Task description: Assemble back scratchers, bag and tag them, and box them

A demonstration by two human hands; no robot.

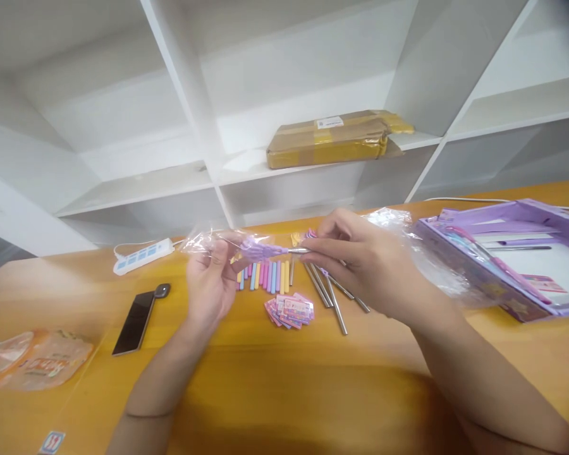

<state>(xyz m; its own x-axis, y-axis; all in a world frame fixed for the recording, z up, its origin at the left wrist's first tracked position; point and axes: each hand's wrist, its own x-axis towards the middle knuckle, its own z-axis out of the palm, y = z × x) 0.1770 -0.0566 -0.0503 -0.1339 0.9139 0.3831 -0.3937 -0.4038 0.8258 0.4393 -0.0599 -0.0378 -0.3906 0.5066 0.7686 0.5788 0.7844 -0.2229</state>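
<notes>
My left hand (213, 278) is closed on a crinkled clear plastic bag (199, 240) above the table. My right hand (360, 259) pinches the silvery shaft of a thin stick with a purple figured top (264, 249). That top points left and lies at or inside the bag's mouth; the clear film makes it hard to say which. Below my hands lie a row of pastel sticks (270, 277) and a small pile of pink printed cards (291, 311). More silvery metal sticks (336, 306) are partly hidden under my right hand.
On the right stands an open purple box (512, 309) holding pens and cards, beside loose clear wrapping (436, 265). To the left are a power strip (145, 256), a black phone (134, 323) and an orange-printed pouch (47, 360). A taped carton (332, 139) rests on the shelf.
</notes>
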